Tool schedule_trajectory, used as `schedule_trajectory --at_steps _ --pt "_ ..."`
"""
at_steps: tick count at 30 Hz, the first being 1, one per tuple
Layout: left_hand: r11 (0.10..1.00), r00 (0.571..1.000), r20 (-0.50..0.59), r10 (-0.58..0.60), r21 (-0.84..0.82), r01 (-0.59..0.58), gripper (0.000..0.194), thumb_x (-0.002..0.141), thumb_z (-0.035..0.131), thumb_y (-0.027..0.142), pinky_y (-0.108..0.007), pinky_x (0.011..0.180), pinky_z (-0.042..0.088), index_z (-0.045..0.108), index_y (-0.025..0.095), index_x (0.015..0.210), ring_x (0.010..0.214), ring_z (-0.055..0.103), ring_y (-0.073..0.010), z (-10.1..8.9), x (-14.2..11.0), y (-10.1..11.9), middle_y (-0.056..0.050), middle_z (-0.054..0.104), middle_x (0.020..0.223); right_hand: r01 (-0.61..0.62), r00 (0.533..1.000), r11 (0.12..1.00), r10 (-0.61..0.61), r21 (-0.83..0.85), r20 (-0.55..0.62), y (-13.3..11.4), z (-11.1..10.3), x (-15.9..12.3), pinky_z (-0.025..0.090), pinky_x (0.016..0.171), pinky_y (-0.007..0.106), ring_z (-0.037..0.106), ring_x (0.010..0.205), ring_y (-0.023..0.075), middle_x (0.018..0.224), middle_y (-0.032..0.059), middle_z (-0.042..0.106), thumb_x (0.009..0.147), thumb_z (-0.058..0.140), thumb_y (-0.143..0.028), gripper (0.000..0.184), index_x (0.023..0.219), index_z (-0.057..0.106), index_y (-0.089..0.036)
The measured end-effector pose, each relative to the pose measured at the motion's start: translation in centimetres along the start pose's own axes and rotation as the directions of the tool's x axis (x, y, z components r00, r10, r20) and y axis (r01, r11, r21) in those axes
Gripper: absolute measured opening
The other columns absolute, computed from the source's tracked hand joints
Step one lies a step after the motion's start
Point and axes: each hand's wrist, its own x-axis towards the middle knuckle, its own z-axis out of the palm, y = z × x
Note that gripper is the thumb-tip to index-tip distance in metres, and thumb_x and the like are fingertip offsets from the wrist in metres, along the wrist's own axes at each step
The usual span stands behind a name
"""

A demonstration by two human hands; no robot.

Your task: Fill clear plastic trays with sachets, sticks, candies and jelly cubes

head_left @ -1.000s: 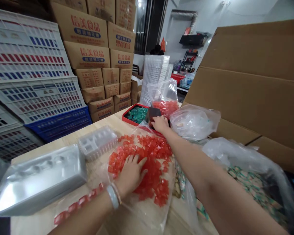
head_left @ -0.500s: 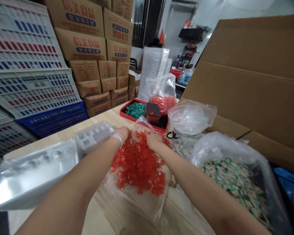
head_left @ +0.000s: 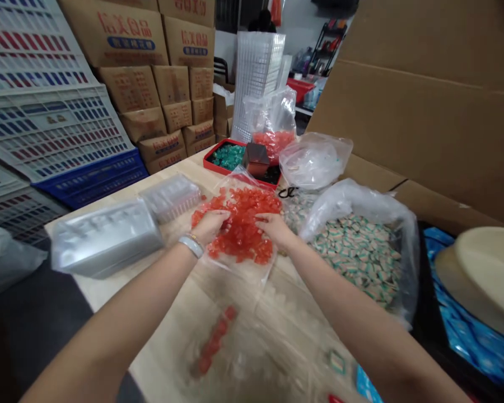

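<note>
Now, from the head view, you have both hands over the loose heap of red pieces (head_left: 246, 215), which lies on a clear plastic sheet (head_left: 258, 272) on the worktop (head_left: 159, 319), straight ahead of you. Your left hand (head_left: 210, 225) is at the heap's left side, its fingers bent inward; your right hand (head_left: 274, 228) is at the right side, thumb and forefinger pointing in among the pieces. Whether either grip is pinched on a piece or merely resting there, I cannot tell.

Judging by their gloss, each piece should be light and rather slick, perhaps a little soft; they may slide over one another and over the plastic. Take one by two opposite sides, between thumb and fingertip, and press gently. The sheet looks thin and limp, so dragging your wrist could pull it along; a bare edge would be its best hold.

Nearer you, a short row of red pieces (head_left: 215, 340) lies blurred, well apart from the heap. To the left stand clear trays (head_left: 107, 238), thin-walled and probably easy to dent. To the right, an open bag (head_left: 409, 246) holds striped pieces (head_left: 357, 257).
</note>
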Motion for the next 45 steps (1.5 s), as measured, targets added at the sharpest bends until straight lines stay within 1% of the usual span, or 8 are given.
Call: schedule_trajectory --at_steps 9,13,19,22,25,31,39,45 --pt "0.827 0.996 0.064 -0.062 -0.556 0.087 0.016 0.075 0.048 0.01 -0.029 0.078 0.049 0.06 0.016 0.084 0.078 0.061 -0.0147 4.3 -13.9 -4.2 -0.006 0.066 0.085 0.061 0.978 0.985 -0.026 0.163 -0.209 0.7 1.8 -5.6 0.042 0.063 0.028 0.054 0.066 0.0156 0.074 0.0034 0.062 0.063 0.046 -0.018 0.026 0.084 0.062 -0.017" --pt "0.571 0.993 0.029 -0.115 -0.816 0.09 0.013 0.074 0.05 0.008 -0.029 0.088 0.045 0.059 0.016 0.079 0.079 0.061 -0.013 1.4 -17.1 -7.5 -0.005 0.066 0.082 -0.007 0.968 0.966 0.071 0.257 -0.242 0.1 1.8 -6.0 0.041 0.059 0.029 0.053 0.059 0.0164 0.062 0.0027 0.06 0.063 0.05 -0.026 0.017 0.072 0.062 -0.017" --pt "0.526 0.978 -0.044 -0.204 -0.847 0.072 0.015 0.067 0.058 0.006 -0.023 0.076 0.047 0.061 0.01 0.082 0.074 0.06 -0.0118 -5.1 -21.0 -11.0 -0.006 0.065 0.079 -0.05 0.986 0.905 0.112 0.423 -0.123 -2.8 2.7 -9.1 0.042 0.051 0.027 0.052 0.049 0.0128 0.057 0.0001 0.058 0.063 0.055 -0.037 0.026 0.078 0.059 -0.016" --pt "0.578 0.982 0.011 -0.191 -0.807 0.122 0.022 0.065 0.061 0.009 -0.022 0.063 0.046 0.061 0.012 0.086 0.063 0.057 -0.0093 -5.0 -22.4 -11.5 -0.003 0.062 0.073 -0.165 0.986 0.699 0.114 0.696 0.12 -3.5 3.5 -13.4 0.044 0.057 0.027 0.055 0.055 0.0118 0.064 0.0003 0.062 0.058 0.064 -0.034 0.029 0.081 0.058 -0.018" --pt "0.632 0.991 0.11 -0.072 -0.764 0.131 0.023 0.065 0.062 0.014 -0.023 0.06 0.043 0.061 0.013 0.087 0.059 0.054 -0.0089 -2.3 -21.9 -10.5 -0.002 0.06 0.069 -0.305 0.952 0.459 0.112 0.834 0.286 -3.5 4.0 -17.4 0.044 0.063 0.027 0.058 0.06 0.0115 0.074 0.0021 0.065 0.055 0.071 -0.028 0.028 0.078 0.058 -0.018" --pt "0.702 0.984 0.167 0.07 -0.708 0.07 0.022 0.062 0.064 0.021 -0.021 0.058 0.038 0.061 0.014 0.083 0.059 0.053 -0.0089 4.0 -18.0 -7.0 -0.001 0.062 0.073 -0.285 0.957 0.308 0.15 0.908 0.249 -3.3 3.3 -20.2 0.044 0.062 0.025 0.058 0.059 0.0104 0.065 -0.0013 0.064 0.053 0.073 -0.023 0.022 0.069 0.06 -0.017" --pt "0.675 0.987 0.129 0.097 -0.738 0.03 0.017 0.058 0.067 0.022 -0.017 0.048 0.033 0.052 0.013 0.06 0.044 0.043 -0.004 6.7 -13.3 -3.7 0.006 0.048 0.049 -0.127 0.975 0.312 0.215 0.942 0.06 -1.8 1.8 -19.9 0.042 0.058 0.025 0.054 0.054 0.0094 0.061 -0.0012 0.061 0.05 0.073 -0.022 0.021 0.068 0.063 -0.016" --pt "0.709 0.973 0.195 0.126 -0.703 0.049 0.015 0.06 0.067 0.018 -0.017 0.048 0.036 0.054 0.012 0.062 0.046 0.047 -0.0052 6.8 -11.5 -1.0 0.004 0.052 0.051 0.034 0.951 0.444 0.261 0.896 -0.165 -1.1 0.3 -18.9 0.041 0.06 0.024 0.054 0.06 0.0096 0.069 -0.0034 0.061 0.056 0.07 -0.027 0.033 0.088 0.061 -0.022"
